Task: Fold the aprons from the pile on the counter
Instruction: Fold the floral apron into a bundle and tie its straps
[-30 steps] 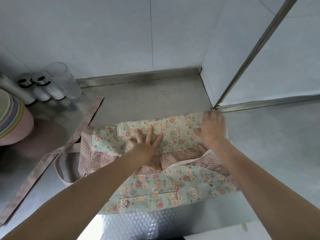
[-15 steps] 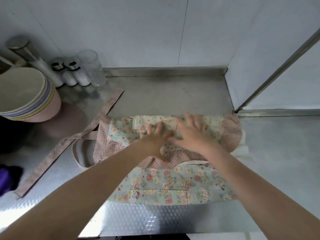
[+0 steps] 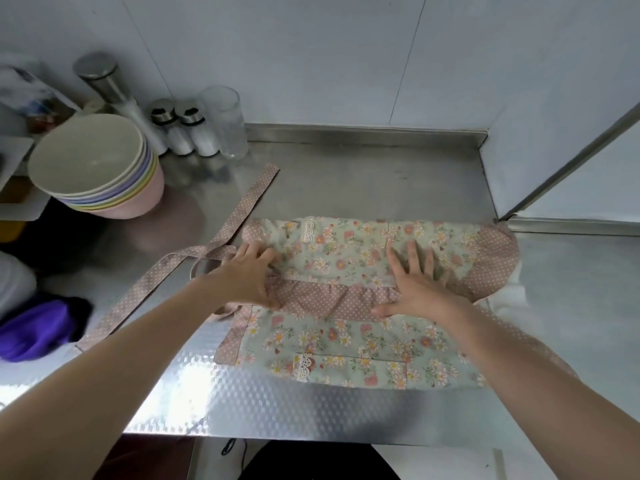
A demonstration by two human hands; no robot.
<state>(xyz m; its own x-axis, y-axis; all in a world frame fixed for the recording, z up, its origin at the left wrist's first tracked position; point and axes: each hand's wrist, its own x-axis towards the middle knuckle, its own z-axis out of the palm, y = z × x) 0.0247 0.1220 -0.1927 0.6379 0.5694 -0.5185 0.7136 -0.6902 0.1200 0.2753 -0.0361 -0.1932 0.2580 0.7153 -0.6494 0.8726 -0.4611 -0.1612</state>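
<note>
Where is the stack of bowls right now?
In the head view, the stack of bowls stands at the counter's far left, left of the shakers, beyond the apron's dotted strap.

Both hands palm-down, apart, left (image 3: pixel 247 273) and right (image 3: pixel 420 284), fingers spread flat

One floral apron (image 3: pixel 349 268), one bowl stack (image 3: pixel 100 168), two small shakers (image 3: pixel 183 129), one glass (image 3: pixel 225 123), one tall canister (image 3: pixel 107 84), one purple cloth (image 3: pixel 34 327).
</note>
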